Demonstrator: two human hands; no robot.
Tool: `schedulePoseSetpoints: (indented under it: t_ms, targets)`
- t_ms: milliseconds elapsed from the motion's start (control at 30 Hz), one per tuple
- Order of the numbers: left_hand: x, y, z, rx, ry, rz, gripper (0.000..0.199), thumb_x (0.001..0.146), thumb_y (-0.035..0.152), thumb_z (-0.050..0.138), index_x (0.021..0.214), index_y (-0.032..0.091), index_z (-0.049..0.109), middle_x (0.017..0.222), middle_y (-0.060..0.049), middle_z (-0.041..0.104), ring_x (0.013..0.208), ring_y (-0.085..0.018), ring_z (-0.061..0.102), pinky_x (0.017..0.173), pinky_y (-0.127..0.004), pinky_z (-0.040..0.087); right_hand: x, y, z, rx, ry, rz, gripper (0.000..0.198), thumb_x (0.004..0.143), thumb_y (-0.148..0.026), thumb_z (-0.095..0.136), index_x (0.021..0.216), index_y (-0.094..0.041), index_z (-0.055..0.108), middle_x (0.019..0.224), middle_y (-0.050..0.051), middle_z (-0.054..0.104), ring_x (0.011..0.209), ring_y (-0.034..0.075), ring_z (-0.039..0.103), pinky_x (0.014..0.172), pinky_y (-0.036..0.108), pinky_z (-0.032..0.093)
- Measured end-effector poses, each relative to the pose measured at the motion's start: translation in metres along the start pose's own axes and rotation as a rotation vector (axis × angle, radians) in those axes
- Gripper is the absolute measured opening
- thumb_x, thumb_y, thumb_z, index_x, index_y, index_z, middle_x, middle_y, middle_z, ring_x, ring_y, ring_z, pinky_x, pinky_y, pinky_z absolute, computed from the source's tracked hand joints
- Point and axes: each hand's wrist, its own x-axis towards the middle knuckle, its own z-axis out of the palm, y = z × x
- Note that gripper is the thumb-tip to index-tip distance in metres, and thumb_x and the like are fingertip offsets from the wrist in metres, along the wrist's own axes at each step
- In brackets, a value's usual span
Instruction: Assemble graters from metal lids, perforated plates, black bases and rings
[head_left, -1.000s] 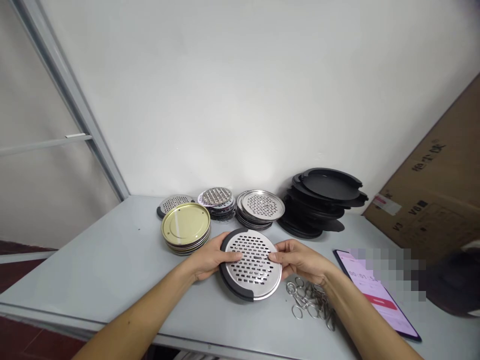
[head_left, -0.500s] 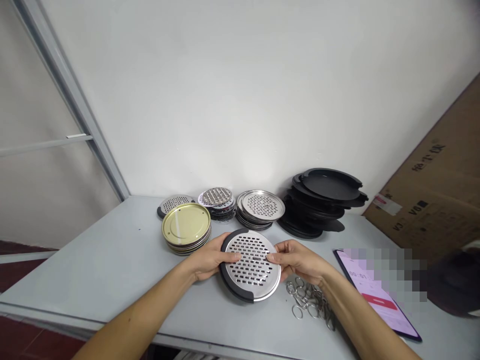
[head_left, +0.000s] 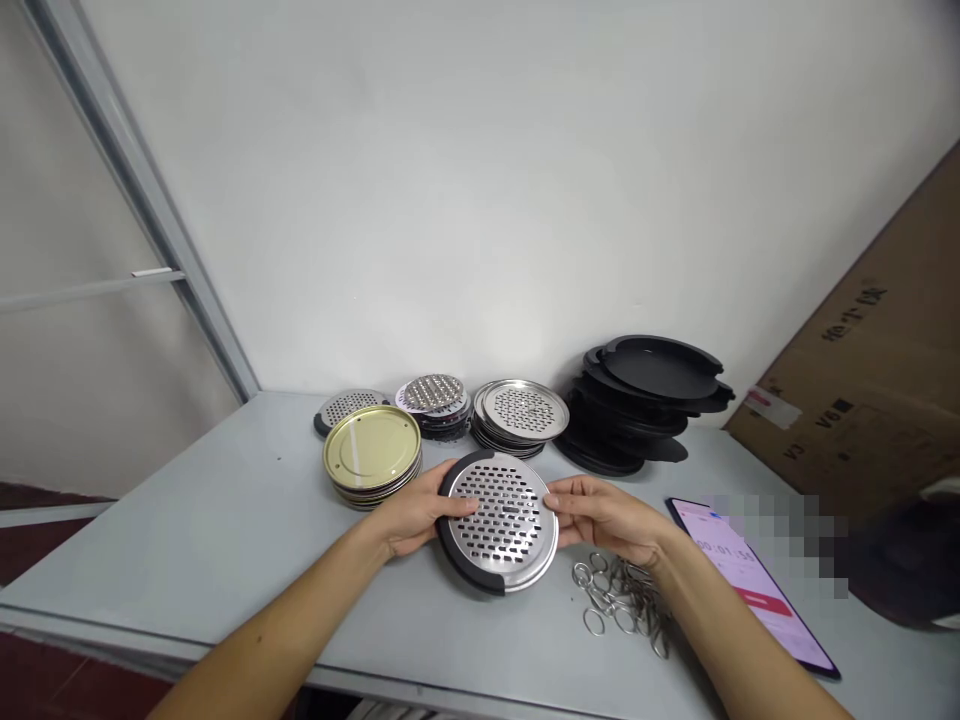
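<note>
Between my hands is a round metal grater [head_left: 499, 515] with rows of slots and a black rim along its left side. My left hand [head_left: 420, 508] grips that black edge, its thumb lying on the slotted face. At the opposite edge, my right hand [head_left: 596, 515] pinches the bare metal rim between thumb and fingers. Several loose metal rings [head_left: 619, 605] lie in a heap on the table beneath my right wrist. A stack of gold-coloured round lids [head_left: 373, 448] stands just beyond my left hand.
Behind are a perforated disc with black edging [head_left: 352, 405], a pile of grater discs [head_left: 433, 395], silver slotted plates [head_left: 525, 410] and stacked black trays [head_left: 660, 370]. A tablet showing a timer [head_left: 757, 590] lies at right, near a cardboard box [head_left: 862, 380]. A wall closes the back.
The grater has shifted slightly up and left in my hands. My right thumb has slid from the slotted face out to the rim.
</note>
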Motion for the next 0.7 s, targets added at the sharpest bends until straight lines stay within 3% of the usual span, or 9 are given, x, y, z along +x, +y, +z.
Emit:
schedulePoseSetpoints:
  t_ms: [433,700]
  targets:
    - [-0.0006,-0.0014,-0.0006,-0.024,-0.023,-0.024,0.057,0.070,0.013,0.078,0.122,0.018,0.057,0.121,-0.014,0.063,0.112,-0.029,0.059,0.100,-0.045,0.041,0.0034,0.0034,-0.0033,-0.033,0.050,-0.001,0.034,0.080,-0.034,0.073,0.098,-0.006,0.073,0.084,0.013,0.074,0.075,0.017,0.071,0.078,0.029,0.057]
    - [0.0009,-0.0004,-0.0005,0.015,-0.014,0.042,0.063,0.068,0.010,0.078,0.126,0.019,0.054,0.124,-0.013,0.061,0.115,-0.028,0.057,0.101,-0.045,0.041,0.0017,0.0012,0.0023,-0.053,0.035,-0.019,0.032,0.079,-0.032,0.073,0.102,-0.009,0.072,0.090,0.012,0.073,0.082,0.019,0.071,0.085,0.034,0.055]
